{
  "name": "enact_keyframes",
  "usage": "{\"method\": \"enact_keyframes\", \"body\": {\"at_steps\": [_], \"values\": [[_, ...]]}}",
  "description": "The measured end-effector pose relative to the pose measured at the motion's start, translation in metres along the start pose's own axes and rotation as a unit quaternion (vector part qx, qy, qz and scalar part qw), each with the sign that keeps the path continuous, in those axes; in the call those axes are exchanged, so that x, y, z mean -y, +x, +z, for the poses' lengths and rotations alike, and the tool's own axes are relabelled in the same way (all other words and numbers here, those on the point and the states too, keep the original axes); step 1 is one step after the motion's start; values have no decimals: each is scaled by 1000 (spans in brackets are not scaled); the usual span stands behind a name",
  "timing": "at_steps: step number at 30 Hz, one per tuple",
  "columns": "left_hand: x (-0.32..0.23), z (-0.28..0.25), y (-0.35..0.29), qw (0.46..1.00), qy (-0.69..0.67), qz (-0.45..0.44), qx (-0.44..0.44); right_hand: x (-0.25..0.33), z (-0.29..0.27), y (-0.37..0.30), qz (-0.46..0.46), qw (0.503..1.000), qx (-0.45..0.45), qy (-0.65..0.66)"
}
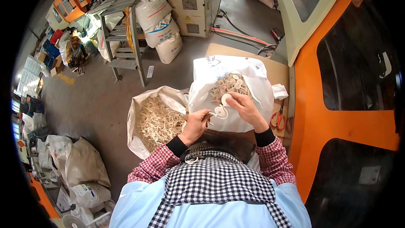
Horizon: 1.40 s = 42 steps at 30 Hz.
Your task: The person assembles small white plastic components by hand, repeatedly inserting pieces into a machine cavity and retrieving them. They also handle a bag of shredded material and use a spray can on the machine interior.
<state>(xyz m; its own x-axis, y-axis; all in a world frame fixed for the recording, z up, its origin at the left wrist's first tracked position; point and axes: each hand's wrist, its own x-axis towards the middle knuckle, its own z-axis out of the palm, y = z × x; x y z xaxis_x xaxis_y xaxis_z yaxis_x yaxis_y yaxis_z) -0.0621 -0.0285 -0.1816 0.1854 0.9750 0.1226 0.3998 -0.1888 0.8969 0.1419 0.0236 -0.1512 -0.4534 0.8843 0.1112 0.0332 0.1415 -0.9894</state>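
Over a white sack [257,118] in front of me, my hands work on white moulded plastic pieces with round discs [221,112]. My left hand [195,126] is closed, pinching the thin stem end of the piece. My right hand [245,109] grips a round white disc [226,100] between thumb and fingers. The two discs lie close together; whether they are still joined I cannot tell. Inside the white sack is a heap of similar off-white disc pieces [232,85]. To the left, an open woven sack [134,120] holds many thin, branched off-white plastic scraps [159,120].
Red-handled scissors [278,120] lie on cardboard [276,74] right of the white sack. An orange machine [308,97] stands close on my right. Metal steps [125,57] and stacked full sacks [162,29] stand ahead left. More sacks [86,164] sit at lower left.
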Motion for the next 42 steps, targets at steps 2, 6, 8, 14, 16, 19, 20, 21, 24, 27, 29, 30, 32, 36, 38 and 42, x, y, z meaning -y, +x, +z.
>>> {"method": "enact_keyframes", "body": {"at_steps": [2,6,8,14,16,19,20,21,24,27,29,30,32,36,38,42], "values": [[7,2,-3,1000,13,27,1,4,3,-8,-17,996,-60,-60],[15,1,-5,999,22,36,-5,13,9,-16,-94,975,-86,-184],[17,0,-4,999,22,24,6,13,13,-18,-91,972,-99,-190],[11,-4,-13,998,-32,-55,7,9,20,-21,15,990,-132,-53],[0,-14,-15,986,-101,-112,70,8,20,-22,50,988,-131,-61],[-4,-21,-18,982,-113,-105,109,-3,16,-24,72,992,-105,-18],[-12,-24,-19,979,-122,-116,117,-8,14,-24,83,992,-88,25],[-16,-26,-20,975,-131,-127,126,-15,11,-24,95,991,-71,69],[-17,-23,-22,956,-184,-194,123,-29,15,-24,80,985,-114,103],[-20,-16,-21,933,-258,-221,121,-40,13,-28,14,982,-178,-67],[-19,-10,-21,909,-323,-226,133,-35,18,-36,-10,978,-196,-64],[-16,-7,-21,896,-354,-227,144,-32,17,-40,46,988,-146,23],[-17,-1,-19,872,-391,-239,173,-28,19,-42,44,985,-75,146],[-2,6,-14,870,-401,-239,159,-19,11,-45,48,986,24,161],[-5,3,-12,889,-345,-238,182,-14,14,-46,50,983,-21,173],[-1,6,-13,904,-302,-222,205,0,8,-44,14,992,50,116]]}}
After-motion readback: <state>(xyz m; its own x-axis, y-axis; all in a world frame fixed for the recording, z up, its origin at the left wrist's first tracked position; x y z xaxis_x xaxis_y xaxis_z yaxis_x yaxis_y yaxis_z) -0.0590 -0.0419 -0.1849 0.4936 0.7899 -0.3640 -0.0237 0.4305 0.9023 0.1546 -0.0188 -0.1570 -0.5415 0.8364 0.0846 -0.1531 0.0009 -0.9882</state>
